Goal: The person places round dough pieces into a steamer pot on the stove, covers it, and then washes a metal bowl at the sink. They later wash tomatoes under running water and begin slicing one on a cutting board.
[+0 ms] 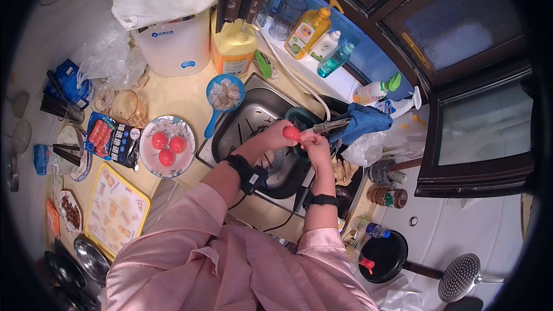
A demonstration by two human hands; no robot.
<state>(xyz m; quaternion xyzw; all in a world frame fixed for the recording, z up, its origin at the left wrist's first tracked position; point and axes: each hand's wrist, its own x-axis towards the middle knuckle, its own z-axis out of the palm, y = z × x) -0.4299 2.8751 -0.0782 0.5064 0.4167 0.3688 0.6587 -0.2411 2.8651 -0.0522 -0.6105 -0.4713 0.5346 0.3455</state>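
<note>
Over the metal sink (224, 131), my left hand (275, 135) grips a round red tomato (291, 133). My right hand (316, 146) is close against the tomato's right side with fingertips pinched together; whether something thin is between them is too small to tell. Just behind both hands is the faucet (326, 126), and a dark green basin (299, 113) sits in the sink below, partly hidden by my hands. To the left, three more glossy red tomatoes (166, 157) lie on a flower-patterned plate (149, 166).
A blue-handled scoop (210, 126) holding pale food pieces rests at the sink's left rim. A packaged food bag (113, 140) and a yellow-edged cutting board (119, 207) lie farther left. Blue cloth (363, 122) hangs by the faucet. Soap bottles (309, 30) line the windowsill. An open window sash (479, 134) juts in at right.
</note>
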